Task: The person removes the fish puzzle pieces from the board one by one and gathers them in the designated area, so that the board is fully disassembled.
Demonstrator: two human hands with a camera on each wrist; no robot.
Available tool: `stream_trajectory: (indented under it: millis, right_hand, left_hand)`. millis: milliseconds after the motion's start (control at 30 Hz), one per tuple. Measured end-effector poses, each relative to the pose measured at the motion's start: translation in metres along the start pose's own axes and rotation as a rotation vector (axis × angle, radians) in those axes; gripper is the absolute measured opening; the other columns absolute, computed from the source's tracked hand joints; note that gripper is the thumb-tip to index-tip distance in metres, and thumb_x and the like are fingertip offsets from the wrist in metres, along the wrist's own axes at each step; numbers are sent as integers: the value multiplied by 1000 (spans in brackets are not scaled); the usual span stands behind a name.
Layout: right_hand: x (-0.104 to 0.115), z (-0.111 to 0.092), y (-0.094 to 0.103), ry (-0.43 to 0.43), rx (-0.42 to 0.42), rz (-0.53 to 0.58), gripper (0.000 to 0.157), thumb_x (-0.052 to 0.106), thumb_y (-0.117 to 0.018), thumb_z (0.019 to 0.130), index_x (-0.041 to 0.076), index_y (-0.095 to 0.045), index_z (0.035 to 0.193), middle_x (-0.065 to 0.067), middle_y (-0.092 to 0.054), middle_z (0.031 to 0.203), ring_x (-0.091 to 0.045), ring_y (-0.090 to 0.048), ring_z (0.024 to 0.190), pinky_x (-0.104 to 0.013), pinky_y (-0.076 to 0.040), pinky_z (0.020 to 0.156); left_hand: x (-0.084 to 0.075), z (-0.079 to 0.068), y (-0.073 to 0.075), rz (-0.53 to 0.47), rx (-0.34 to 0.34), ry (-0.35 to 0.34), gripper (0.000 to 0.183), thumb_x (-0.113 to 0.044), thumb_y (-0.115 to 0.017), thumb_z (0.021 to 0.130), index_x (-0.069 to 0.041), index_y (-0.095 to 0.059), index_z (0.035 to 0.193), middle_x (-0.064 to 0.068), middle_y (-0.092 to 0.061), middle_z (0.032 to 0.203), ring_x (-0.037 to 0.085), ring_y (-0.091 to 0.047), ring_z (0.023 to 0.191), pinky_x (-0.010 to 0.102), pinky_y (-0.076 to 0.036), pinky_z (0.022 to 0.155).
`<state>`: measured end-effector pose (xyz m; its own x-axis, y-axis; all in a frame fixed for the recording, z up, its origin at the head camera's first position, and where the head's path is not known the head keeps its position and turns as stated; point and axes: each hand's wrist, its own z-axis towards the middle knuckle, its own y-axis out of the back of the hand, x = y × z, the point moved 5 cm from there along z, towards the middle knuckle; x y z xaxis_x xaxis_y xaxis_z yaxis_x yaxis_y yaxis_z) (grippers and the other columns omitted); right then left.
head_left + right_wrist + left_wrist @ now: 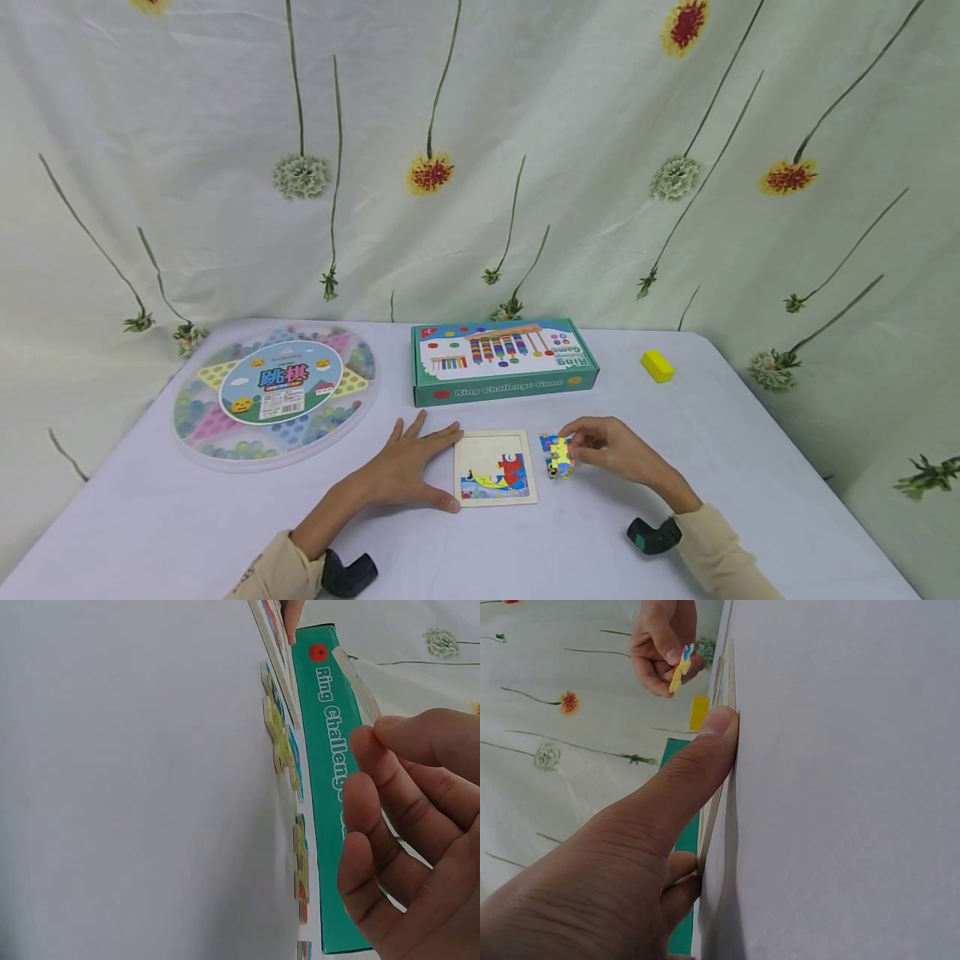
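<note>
A small wooden jigsaw tray (491, 442) lies on the table, with a red, yellow and blue picture filled in along its lower part. My left hand (405, 467) is spread at the tray's left side, its thumb and a straight finger touching the edge at two corners. To the right of the tray, my right hand (611, 450) pinches a puzzle piece (681, 669) between thumb and fingers, raised above the table. In the right wrist view the held piece shows mostly its pale edge. Loose puzzle pieces (279, 735) lie on the cloth below that hand.
Behind the tray stands a green Ring Challenge Game box (506, 362). A round checkers game (277, 392) with coloured beads sits at the left. A yellow block (657, 366) lies at the back right. A flowered curtain (480, 167) hangs behind the white-covered table (765, 467).
</note>
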<state>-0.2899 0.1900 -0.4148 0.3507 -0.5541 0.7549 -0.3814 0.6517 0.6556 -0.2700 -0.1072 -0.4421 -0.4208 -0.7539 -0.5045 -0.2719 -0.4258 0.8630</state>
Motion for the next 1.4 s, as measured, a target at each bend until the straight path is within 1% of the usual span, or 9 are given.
stream_trajectory:
  millis: [200,433,633,867,1233,1400]
  right_hand:
    - [-12,-7,7,-8,-24,21,26,10,-65,89,2,-65,114,-2,-63,84,-13,-55,76,-20,-48,69]
    - [-22,-14,12,-39,-16,36,29,7,-65,88,-1,-64,116,-4,-62,86,-15,-55,78,-18,-48,69]
    - [-31,-17,16,-68,-18,1,29,8,-67,88,0,-66,116,-3,-63,88,-14,-53,77,-18,-46,66]
    - [-32,-21,18,-77,-7,-25,26,5,-66,86,0,-68,111,-1,-62,87,-14,-52,76,-19,-44,63]
    - [-34,-22,19,-81,-1,-32,27,6,-68,86,-1,-69,113,-4,-66,91,-13,-52,76,-18,-45,63]
    - [-34,-21,19,-76,-1,-38,26,5,-67,86,-1,-69,112,-3,-65,89,-13,-50,74,-17,-43,60]
  left_hand:
    - [0,0,0,5,1,0,100,-65,-77,64,-20,-42,146,-1,-35,154,44,0,145,65,7,112]
    - [-2,-1,1,0,-2,1,100,-63,-78,63,-19,-43,146,1,-36,153,45,-1,145,65,7,111]
    - [-2,-3,2,0,-2,-3,100,-63,-78,64,-18,-42,146,1,-35,154,45,-1,145,65,6,111]
    - [-2,-1,1,4,0,5,100,-63,-77,64,-20,-42,146,-1,-35,154,44,0,145,64,7,112]
    - [-2,-1,1,-1,3,13,100,-62,-78,63,-19,-42,146,0,-35,154,44,0,145,64,8,112]
    - [-2,0,1,2,4,19,100,-62,-78,63,-20,-42,146,-1,-35,154,43,0,145,64,8,112]
